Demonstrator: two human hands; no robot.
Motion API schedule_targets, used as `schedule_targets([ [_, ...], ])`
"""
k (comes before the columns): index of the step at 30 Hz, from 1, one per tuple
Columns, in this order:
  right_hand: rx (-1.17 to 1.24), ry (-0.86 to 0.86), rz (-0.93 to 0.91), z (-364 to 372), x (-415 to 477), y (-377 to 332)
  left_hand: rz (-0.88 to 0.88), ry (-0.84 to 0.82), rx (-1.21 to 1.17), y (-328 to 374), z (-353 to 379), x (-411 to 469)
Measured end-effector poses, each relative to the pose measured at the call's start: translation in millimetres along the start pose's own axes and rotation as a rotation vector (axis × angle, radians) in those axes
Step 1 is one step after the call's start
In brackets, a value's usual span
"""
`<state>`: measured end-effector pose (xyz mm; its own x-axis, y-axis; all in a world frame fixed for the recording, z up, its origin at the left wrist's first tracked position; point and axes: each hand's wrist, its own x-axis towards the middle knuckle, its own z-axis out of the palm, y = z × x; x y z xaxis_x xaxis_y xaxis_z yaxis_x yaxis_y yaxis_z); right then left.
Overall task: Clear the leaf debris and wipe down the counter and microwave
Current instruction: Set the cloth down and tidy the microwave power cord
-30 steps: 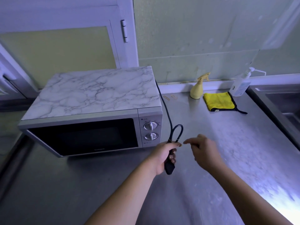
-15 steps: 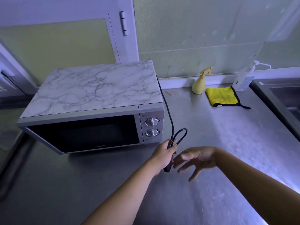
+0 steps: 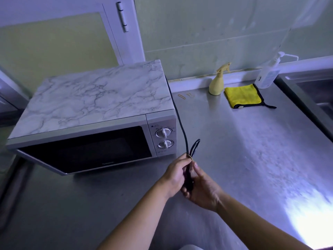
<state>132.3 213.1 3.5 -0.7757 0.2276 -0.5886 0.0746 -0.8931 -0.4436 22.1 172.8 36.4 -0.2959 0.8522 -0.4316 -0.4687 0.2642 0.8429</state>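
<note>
Stainless steel counter takes up most of the view, with the marble-topped microwave sitting on it at the left and the edge of a sink at far right. Both hands are busy in front of the microwave's dial panel: the left hand has its fingers curled round a folded bundle of the black power cord, and the right hand is wrapped round the lower part of the same bundle. The yellow cloth lies flat near the back wall, well apart from the hands, just beside a yellow spray bottle and near a clear pump bottle. There looks to be a tan rubber band at the top of the bundle, and a couple more loose bands lie by the wall. No leaf debris is obvious from here, and the wiping looks not yet started. What could go wrong: the cord runs taut-ish up the microwave's side, so a hard tug while banding could drag or twist the oven. The band could also snap or slip off, letting the loop spring open.
</note>
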Motion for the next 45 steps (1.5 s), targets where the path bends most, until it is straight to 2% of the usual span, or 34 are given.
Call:
schedule_targets([
  [3,-0.065,0.053,0.060,4,4,-25,-0.017,-0.066,0.280,7,-3,1],
  [6,-0.138,0.128,0.136,15,7,-49,0.013,0.027,0.490,8,-6,5],
  [10,-0.127,0.184,0.188,21,14,-45,0.045,0.120,0.550,4,-12,9],
  [14,-0.010,0.231,0.167,14,21,-34,0.010,0.055,0.467,-9,-21,1],
  [17,0.016,0.299,0.165,8,24,-35,0.125,0.187,0.581,-17,-19,-5],
  [20,-0.013,0.282,0.172,10,26,-33,0.292,0.269,0.764,-20,-10,-5],
  [23,0.143,0.265,0.157,22,26,-28,0.381,0.366,0.991,-20,-3,-7],
  [26,0.247,0.258,0.109,29,31,-27,0.489,0.517,1.097,-18,-3,-11],
  [30,0.295,0.151,0.071,32,28,-29,0.653,0.585,1.063,-17,-2,-15],
  [35,0.415,0.034,0.052,38,22,-29,0.698,0.575,1.005,-8,2,-21],
  [40,0.346,-0.031,0.048,51,20,-32,0.766,0.637,0.823,-3,5,-27],
  [43,0.370,0.011,0.036,46,25,-31,0.669,0.480,0.710,0,3,-30],
  [45,0.331,0.010,0.025,43,25,-29,0.428,0.281,0.557,6,-3,-35],
])
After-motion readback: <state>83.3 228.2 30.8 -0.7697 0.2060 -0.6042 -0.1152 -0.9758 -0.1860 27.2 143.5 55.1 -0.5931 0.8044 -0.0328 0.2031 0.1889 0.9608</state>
